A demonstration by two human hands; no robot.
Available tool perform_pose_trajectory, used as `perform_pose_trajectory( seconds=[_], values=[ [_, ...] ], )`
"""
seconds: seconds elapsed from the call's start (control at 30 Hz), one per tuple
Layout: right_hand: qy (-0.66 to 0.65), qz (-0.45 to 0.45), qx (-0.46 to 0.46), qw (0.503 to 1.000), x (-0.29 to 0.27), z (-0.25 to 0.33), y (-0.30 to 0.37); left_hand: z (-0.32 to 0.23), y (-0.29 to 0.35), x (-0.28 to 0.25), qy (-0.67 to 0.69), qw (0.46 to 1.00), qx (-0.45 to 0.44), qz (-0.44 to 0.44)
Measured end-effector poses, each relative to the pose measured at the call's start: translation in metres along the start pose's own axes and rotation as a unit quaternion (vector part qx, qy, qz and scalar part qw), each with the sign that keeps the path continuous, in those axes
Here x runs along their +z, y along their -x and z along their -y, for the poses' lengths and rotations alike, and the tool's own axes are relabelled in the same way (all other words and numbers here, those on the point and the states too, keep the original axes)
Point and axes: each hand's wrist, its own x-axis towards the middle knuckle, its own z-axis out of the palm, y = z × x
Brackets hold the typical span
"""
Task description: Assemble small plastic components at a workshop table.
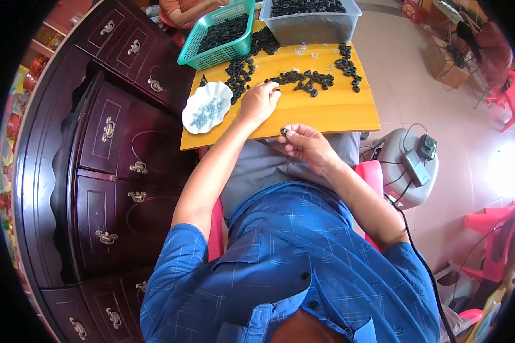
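My right hand (310,147) is closed in front of the table's near edge, pinching a small black ring-shaped part (284,131) between thumb and fingertips. Over the yellow board (332,117), my left hand (258,103) has its fingers drawn together beside a loose row of black ring-shaped parts (294,77). A dark spot shows between its fingertips, too small to make out. To the left of that hand, a white scalloped dish (190,116) holds many tiny clear pieces (209,111).
A green basket (187,57) and a clear plastic bin (312,30), both full of black parts, stand at the far edge. Dark wooden drawers (91,154) flank the left. Someone's arm (197,11) shows beyond. A grey case with cables (397,157) sits at right.
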Motion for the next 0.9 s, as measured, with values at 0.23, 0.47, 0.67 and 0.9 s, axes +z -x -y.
perform_pose_trajectory(
  seconds=[0.23, 0.47, 0.67, 0.9],
  values=[
    [0.019, -0.005, 0.002, 1.000, 0.000, 0.001, -0.001, 0.003, -0.003, 0.005, 0.007, 1.000, -0.004, -0.004],
    [0.034, -0.001, 0.004, 0.999, 0.004, 0.001, 0.001, 0.000, 0.008, -0.001, -0.004, 0.999, 0.036, 0.003],
    [0.035, -0.006, 0.001, 0.999, 0.003, 0.001, 0.002, -0.004, 0.033, -0.010, 0.094, 0.995, -0.007, 0.028],
    [0.056, -0.015, 0.001, 0.998, 0.004, 0.001, 0.001, -0.022, 0.087, -0.051, 0.468, 0.860, -0.187, 0.082]
  ],
)
